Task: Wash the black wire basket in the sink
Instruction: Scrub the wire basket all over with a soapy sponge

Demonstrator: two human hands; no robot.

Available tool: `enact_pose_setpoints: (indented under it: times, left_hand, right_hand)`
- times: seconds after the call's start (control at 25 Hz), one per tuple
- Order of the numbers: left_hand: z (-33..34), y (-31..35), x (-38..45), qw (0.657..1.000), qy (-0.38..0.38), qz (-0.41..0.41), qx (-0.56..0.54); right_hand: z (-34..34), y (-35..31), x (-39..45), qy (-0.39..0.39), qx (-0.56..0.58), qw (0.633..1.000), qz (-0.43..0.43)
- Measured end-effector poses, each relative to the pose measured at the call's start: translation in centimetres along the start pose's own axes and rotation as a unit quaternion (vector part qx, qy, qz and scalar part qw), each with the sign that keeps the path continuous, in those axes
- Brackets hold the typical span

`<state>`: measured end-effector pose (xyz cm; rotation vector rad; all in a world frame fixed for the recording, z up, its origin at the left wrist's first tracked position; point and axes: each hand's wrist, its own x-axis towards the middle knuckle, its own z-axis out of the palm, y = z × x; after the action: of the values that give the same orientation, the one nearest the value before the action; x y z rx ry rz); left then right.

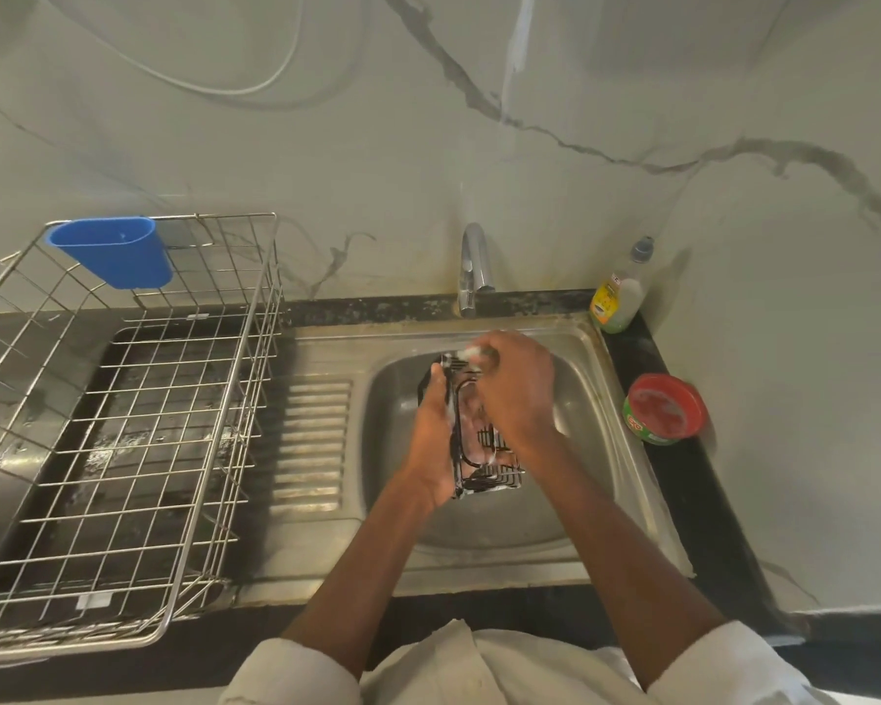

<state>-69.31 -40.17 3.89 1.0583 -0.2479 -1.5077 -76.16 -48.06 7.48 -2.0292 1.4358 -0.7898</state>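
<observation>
— Basket position, please?
— I see the black wire basket [484,450] over the steel sink [626,399] bowl, tilted on its side. My left hand [436,440] grips its edge.
— And the right hand [517,386]?
— Curled at the basket's top, foam around it — what it holds I cannot tell.

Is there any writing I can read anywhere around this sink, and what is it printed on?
"60": white figures on the green side of the red-topped tub on the counter right of the sink; my best reading, the rest is blurred.
Yellow label on the dish soap bottle: printed, but too small and blurred to read.
Small white tags on the wire drying rack: no text legible.
</observation>
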Motion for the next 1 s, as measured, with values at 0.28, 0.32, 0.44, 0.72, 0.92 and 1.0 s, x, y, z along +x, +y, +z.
enact_pose_setpoints:
  times: [0.28,0.32,0.44,0.72,0.92,1.0]
  left_hand:
    - [0.4,-0.1,1.2,0.999,-0.020,0.010,0.030]
    - [0.4,-0.2,1.4,0.999,-0.026,0.016,0.033]
    - [0.3,0.0,1.5,1.000,-0.002,0.026,-0.003]
    - [-0.8,0.2,0.3,0.993,0.009,0.050,-0.109]
    - [-1.1,0.4,-0.9,0.986,0.014,0.049,-0.159]
    - [-1.7,0.6,-0.5,0.984,0.052,0.071,-0.153]
  right_hand:
    - [-0.1,-1.9,1.5,0.005,0.123,0.988,0.090]
    - [-0.7,-1.8,1.8,-0.008,0.113,0.989,0.099]
    - [-2.1,-1.2,0.7,-0.061,0.102,0.989,0.083]
    - [-0.6,0.3,-2.1,-0.009,0.019,0.997,-0.074]
    - [-0.3,1.3,-3.0,-0.053,0.030,0.990,-0.129]
    - [-0.2,2.1,-4.3,-0.054,0.002,0.993,-0.103]
